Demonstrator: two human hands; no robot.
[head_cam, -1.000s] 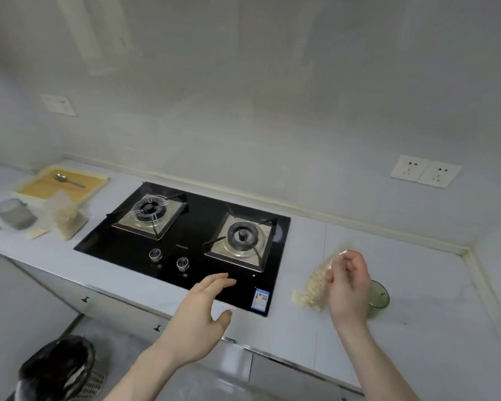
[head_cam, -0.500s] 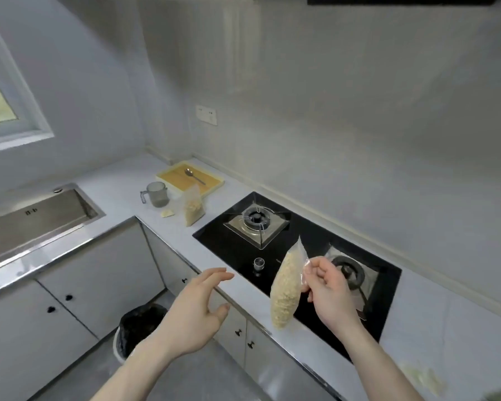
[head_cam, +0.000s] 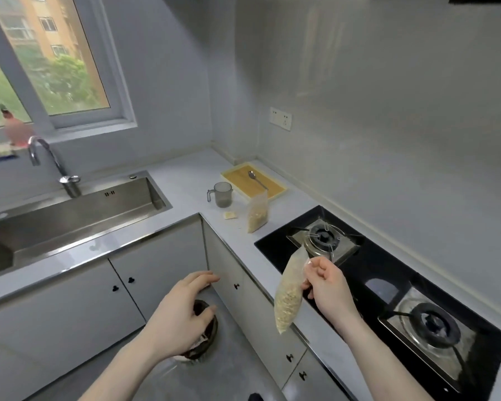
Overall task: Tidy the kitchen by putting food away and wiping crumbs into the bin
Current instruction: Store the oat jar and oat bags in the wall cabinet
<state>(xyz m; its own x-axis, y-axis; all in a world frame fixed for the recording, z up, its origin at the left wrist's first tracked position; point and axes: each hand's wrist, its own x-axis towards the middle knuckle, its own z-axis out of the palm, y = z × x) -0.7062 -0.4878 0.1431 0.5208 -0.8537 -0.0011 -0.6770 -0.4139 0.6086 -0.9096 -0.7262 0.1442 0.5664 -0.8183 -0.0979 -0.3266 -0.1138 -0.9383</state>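
Fingers [head_cam: 315, 266] of the right hand [head_cam: 327, 285] pinch the top edge of a clear bag of grain [head_cam: 288, 296] hanging over the bench [head_cam: 243, 235] front at five o'clock, while the left hand [head_cam: 182, 314], spread and empty, hovers above the bin [head_cam: 207, 340]; best support the bag's sagging bottom before carrying it.

Two bags of grain [head_cam: 289, 293] [head_cam: 257, 213], one cup [head_cam: 222, 194], one spoon [head_cam: 256, 179], one tray [head_cam: 275, 191]. Two burners [head_cam: 322, 237] [head_cam: 434, 324] at lower right; one bin [head_cam: 205, 334], apparently, at bottom centre.
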